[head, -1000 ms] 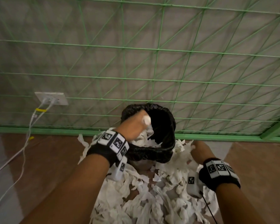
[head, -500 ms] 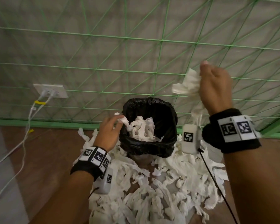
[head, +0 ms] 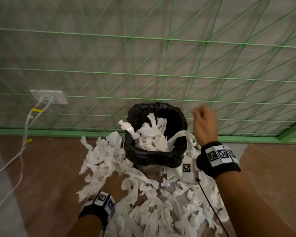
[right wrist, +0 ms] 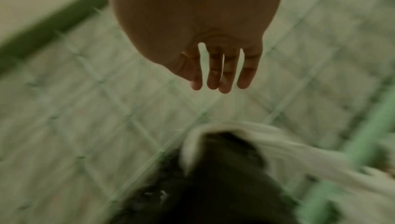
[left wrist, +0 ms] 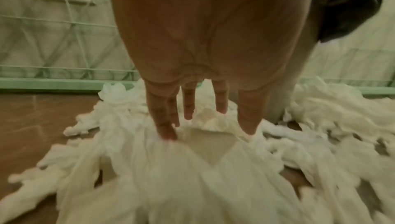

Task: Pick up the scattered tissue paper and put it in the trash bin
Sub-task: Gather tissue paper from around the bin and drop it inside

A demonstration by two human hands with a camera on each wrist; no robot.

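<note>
A trash bin lined with a black bag stands against the wall, stuffed with white tissue; one strip hangs over its right rim. Torn tissue paper lies heaped on the brown floor around it. My left hand is down in the heap left of the bin, its straight fingers pressing into the tissue. My right hand hovers above the bin's right rim, empty, with fingers hanging loosely over the black bag.
A wall with green netting rises right behind the bin, with a green skirting strip at its foot. A white socket plate at left carries white cables trailing down across the floor. A black cord hangs from my right wrist.
My right hand has let go of its tissue wad, which now lies in the bin, and dropped lower. My left hand left the bin's rim and went down into the floor heap.
</note>
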